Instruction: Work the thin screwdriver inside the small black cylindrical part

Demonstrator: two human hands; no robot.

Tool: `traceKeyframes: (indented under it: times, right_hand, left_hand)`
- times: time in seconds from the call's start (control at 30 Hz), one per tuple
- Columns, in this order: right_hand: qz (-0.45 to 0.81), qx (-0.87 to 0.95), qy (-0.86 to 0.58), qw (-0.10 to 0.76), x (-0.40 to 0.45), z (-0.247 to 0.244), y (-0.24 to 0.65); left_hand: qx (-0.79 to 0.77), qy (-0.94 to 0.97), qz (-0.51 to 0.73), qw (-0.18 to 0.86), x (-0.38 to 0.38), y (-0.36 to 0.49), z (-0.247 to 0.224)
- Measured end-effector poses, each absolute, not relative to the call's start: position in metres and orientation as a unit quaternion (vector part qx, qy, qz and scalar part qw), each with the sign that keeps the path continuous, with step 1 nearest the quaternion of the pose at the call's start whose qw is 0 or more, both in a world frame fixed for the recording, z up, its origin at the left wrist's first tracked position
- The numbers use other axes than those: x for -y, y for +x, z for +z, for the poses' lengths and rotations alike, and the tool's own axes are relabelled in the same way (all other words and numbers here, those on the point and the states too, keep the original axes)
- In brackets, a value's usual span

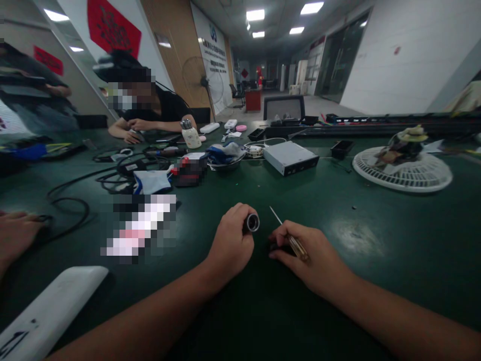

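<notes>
The screwdriver (296,248) has a clear amber handle with faint lengthwise streaks and a silver shaft. The short cylinder (252,222) is black with a bright silver rim. The surface (391,281) is dark green, scuffed paler in patches. The round fan guard (402,173) is white with a radial slotted pattern. The flat box (290,157) is pale silver with a black front. The cloth (224,152) in the steel bowl (225,165) mixes blue and white. The banner (113,25) on the wall is red with dark characters, and the cabinet (252,99) far down the room is red too.
</notes>
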State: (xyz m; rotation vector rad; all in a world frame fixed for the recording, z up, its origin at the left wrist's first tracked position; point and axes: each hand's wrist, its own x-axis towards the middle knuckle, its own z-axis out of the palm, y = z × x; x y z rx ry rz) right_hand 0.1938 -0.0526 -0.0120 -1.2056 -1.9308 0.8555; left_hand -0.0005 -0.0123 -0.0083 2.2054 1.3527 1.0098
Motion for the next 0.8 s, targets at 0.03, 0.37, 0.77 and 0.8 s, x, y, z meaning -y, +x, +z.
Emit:
traceKeyframes:
  times: [0.03, 0.37, 0.77, 0.8]
  right_hand:
    - [0.342, 0.736, -0.465, 0.355, 0.0522, -0.0128, 0.1945]
    - [0.356, 0.66, -0.46, 0.476, 0.0533, -0.0126, 0.1964]
    - [0.341, 0.677, -0.448, 0.473, 0.0541, -0.0119, 0.1932]
    - [0.345, 0.673, -0.452, 0.473, 0.0538, -0.0119, 0.193]
  left_hand:
    - [-0.468, 0.789, 0.354, 0.182, 0.0128, -0.0003, -0.0077]
    - [-0.425, 0.843, 0.278, 0.179, 0.0131, -0.001, -0.0101]
    - [-0.348, 0.904, 0.17, 0.178, 0.0176, 0.0011, -0.0036]
    - [-0.346, 0.906, 0.167, 0.179, 0.0177, 0.0009, -0.0031]
